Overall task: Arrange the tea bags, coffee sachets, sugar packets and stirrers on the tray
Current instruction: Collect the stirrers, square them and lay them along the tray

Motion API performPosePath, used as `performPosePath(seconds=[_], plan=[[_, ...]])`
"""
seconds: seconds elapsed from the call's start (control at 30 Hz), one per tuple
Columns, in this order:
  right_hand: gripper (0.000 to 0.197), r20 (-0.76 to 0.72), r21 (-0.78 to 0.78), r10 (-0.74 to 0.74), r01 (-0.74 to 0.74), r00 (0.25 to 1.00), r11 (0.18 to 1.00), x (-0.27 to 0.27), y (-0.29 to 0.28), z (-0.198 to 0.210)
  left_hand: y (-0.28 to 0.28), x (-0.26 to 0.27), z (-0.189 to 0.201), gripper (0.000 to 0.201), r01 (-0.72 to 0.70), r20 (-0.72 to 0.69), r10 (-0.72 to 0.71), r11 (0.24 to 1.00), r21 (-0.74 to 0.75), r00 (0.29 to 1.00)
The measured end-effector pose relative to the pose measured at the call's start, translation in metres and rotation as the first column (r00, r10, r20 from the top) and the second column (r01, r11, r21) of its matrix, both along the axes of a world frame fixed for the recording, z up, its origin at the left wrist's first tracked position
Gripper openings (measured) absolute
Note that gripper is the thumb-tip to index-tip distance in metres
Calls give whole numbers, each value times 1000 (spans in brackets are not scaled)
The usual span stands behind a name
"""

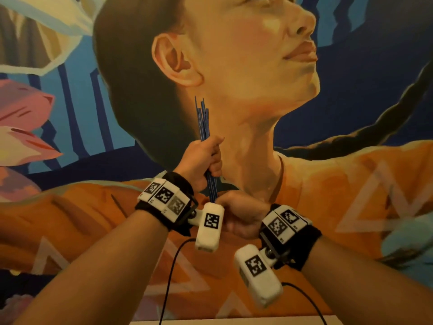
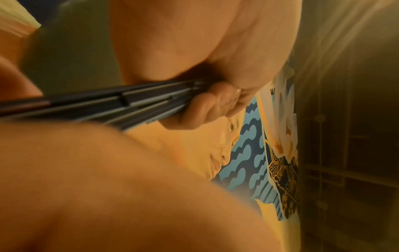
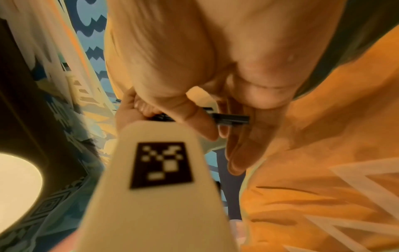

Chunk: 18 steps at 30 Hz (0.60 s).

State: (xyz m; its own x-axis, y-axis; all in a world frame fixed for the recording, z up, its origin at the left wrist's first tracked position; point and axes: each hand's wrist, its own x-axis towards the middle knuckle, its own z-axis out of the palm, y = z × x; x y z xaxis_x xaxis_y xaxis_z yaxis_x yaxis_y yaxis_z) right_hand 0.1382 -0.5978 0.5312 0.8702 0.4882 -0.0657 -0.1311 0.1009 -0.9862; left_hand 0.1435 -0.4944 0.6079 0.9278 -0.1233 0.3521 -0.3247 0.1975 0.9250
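Stirrer step in hand. Bundle of thin dark-blue plastic stirrers (image 1: 204,127) held upright, well above the pale bench edge (image 1: 234,322), in front of a painted wall mural (image 1: 328,184) of a figure in orange. Left hand (image 1: 201,158) fisted round the middle of the bundle, fingers and thumb curled tight; tips fanned unevenly at the top, some standing higher than others. Right hand (image 1: 239,214) set directly beneath, cupped against the lower ends. From the right wrist view, lower ends (image 3: 231,118) seen butting into the palm, fingers (image 3: 241,153) mostly extended and lax, thumb lying over the bundle — not clamped on it. From the left wrist view, stirrers (image 2: 108,105) splayed out of the fist, not yet squared.

Judged: squaring of the bundle against the right palm, ahead of placement. Tray, tea bags, coffee sachets and sugar packets nowhere in view; share of the task done not determinable.

Next move, as a judgement: loosened left grip to let the high stirrers drop level, then bundle lowered and laid on the tray. Gaze needed back down at the bench first. Risk: thin, slick sticks slipping out or scattering on release.
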Motion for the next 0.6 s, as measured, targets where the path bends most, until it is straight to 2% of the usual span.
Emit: performPosePath(seconds=[0.07,0.2,0.4,0.6], plan=[[19,-51,-4,-57,57,997,998,3,2,-1,-2,-1,-3,48,-11,-3,11,1000,9,1000],[48,-73,63,-82,86,994,994,3,5,-1,-6,-4,-9,48,-22,-16,23,999,29,1000],[30,5,152,-52,51,999,987,-7,1,7,-9,-9,-11,49,-31,-2,31,999,30,1000],[38,5,212,-52,50,999,976,-11,-4,13,-12,-11,-14,43,-37,-15,37,999,18,999]])
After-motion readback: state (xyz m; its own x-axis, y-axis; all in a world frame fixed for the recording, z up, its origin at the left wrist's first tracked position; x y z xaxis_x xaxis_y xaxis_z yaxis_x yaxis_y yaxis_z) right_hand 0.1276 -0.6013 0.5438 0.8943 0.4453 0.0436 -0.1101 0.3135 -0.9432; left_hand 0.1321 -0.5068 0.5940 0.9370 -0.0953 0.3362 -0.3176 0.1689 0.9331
